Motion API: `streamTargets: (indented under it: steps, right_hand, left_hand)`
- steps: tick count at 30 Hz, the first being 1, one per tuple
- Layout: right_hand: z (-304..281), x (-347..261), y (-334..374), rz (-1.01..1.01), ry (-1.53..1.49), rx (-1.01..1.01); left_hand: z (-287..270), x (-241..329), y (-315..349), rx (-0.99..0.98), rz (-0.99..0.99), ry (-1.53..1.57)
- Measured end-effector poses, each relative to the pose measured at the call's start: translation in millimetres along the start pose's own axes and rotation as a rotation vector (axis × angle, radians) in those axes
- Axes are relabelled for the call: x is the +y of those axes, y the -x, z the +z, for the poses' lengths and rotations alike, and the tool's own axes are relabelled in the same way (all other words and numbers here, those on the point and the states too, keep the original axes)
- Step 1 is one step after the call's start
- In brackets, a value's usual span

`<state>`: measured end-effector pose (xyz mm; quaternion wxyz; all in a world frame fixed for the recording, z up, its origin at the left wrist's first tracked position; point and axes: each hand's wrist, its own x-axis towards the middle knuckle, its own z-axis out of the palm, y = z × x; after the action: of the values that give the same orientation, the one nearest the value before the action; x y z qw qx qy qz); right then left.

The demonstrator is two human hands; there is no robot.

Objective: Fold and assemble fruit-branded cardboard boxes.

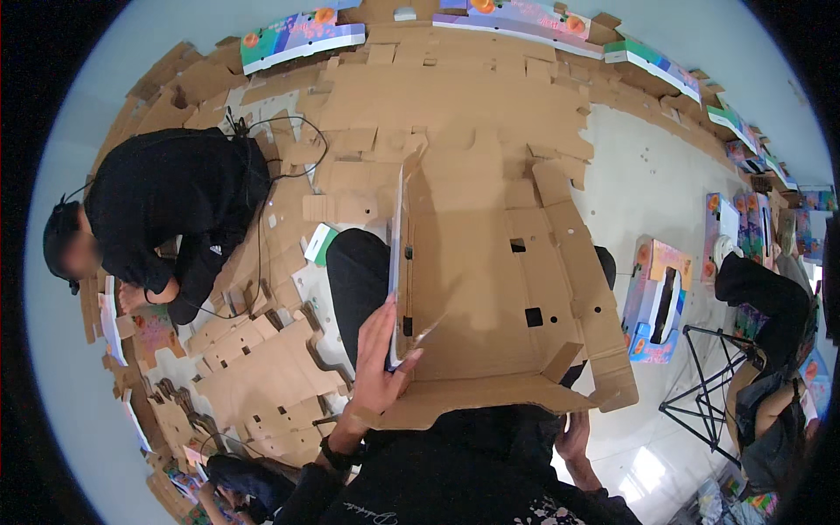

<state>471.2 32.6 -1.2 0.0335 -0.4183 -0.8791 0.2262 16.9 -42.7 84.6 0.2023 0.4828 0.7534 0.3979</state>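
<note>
**One open carton on the lap, two hands at its near side**

There is one large open carton (464, 289), and it lies over the person's lap, in the middle of the view. I count two own hands and three other people: one at upper left (175, 192), one at lower left (249, 477), one at right (766, 297). Inside the carton, four squarish dark openings are seen, two on the left and two on the right.

The carton is of plain brown cardboard, matt and creased, with a long flap leaning outward on the right. One printed box (642, 302), colourful and with a long slot, stands on the smooth, shining white floor (639, 166). Many flat brown cardboard sheets (402, 96) cover the floor beyond; I cannot count them exactly.

The left hand (379, 354) has its fingers nearly straight along the outside of the left wall and its thumb bent at the near end, so it holds this wall. The right hand (573, 437) is below the near right corner, partly hidden; whether it grips, I cannot tell.
</note>
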Motion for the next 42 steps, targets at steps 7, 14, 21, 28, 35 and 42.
streamTargets:
  steps: [7,14,21,28,35,42]
  right_hand:
    - [-18.2,7.0,-89.3,0.288,-0.979,0.442]
    - [-66.1,-53.9,-146.1,0.024,-0.982,0.400]
    - [-86.6,-52.2,-148.2,0.107,-0.813,0.384]
    - [-97.3,-38.8,-150.0,0.021,-1.235,0.288]
    - [-105.5,-59.9,-158.6,-0.014,-1.088,0.141]
    - [-102.2,-98.8,-175.7,0.006,-0.685,0.016]
  left_hand:
    - [-8.5,-3.0,-0.4,-0.054,0.050,0.009]
    - [-25.7,-0.5,2.6,-0.049,0.143,0.015]
    - [-24.9,2.5,8.6,-0.105,0.077,0.050]
    - [-27.0,-0.5,9.6,-0.017,0.055,0.139]
    - [-23.8,-0.2,10.5,-0.082,0.034,0.108]
    - [-14.0,11.1,-4.9,-0.252,0.125,-0.007]
